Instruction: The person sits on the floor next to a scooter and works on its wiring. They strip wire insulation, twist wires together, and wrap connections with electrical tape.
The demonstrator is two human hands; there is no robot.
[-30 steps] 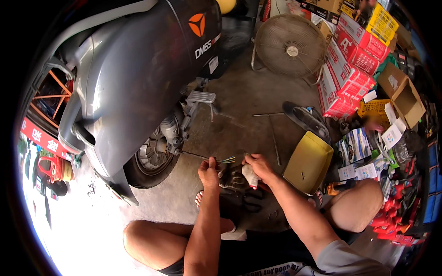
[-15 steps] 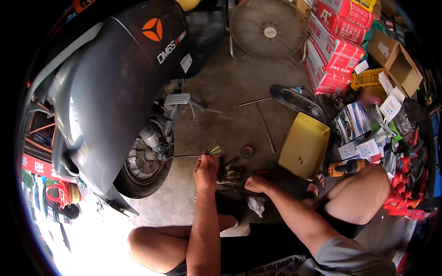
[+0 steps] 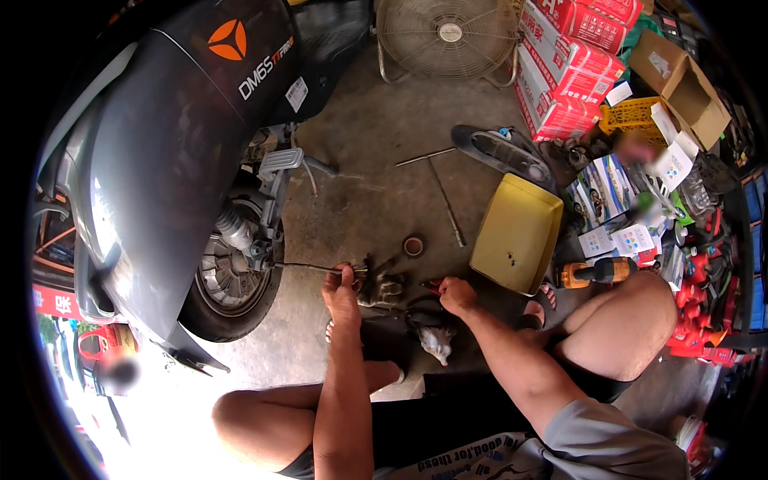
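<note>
My left hand [image 3: 342,298] pinches the end of a dark cable [image 3: 302,266], whose thin coloured wires [image 3: 360,272] fan out past the fingertips. The cable runs left to the hub of a scooter wheel [image 3: 232,272]. My right hand [image 3: 458,296] is closed around a tool with red on it, probably pliers [image 3: 433,286], its tip pointing left toward the wires but apart from them. The fingers cover most of this tool. Beneath and between my hands lies a dirty work glove [image 3: 382,288]. A crumpled grey-white bag or cloth [image 3: 435,344] lies nearer me.
A roll of tape [image 3: 413,246], a T-handle wrench [image 3: 445,200] and a yellow tray [image 3: 520,232] with small parts rest on the floor. An orange-black cordless drill [image 3: 596,273] is by my right knee. Farther off stand a floor fan [image 3: 448,48] and stacked red boxes [image 3: 564,80].
My right hand has lifted and turned, bringing the red tool into sight. My left hand still holds the cable, its wires now less spread. The whole view has shifted slightly.
</note>
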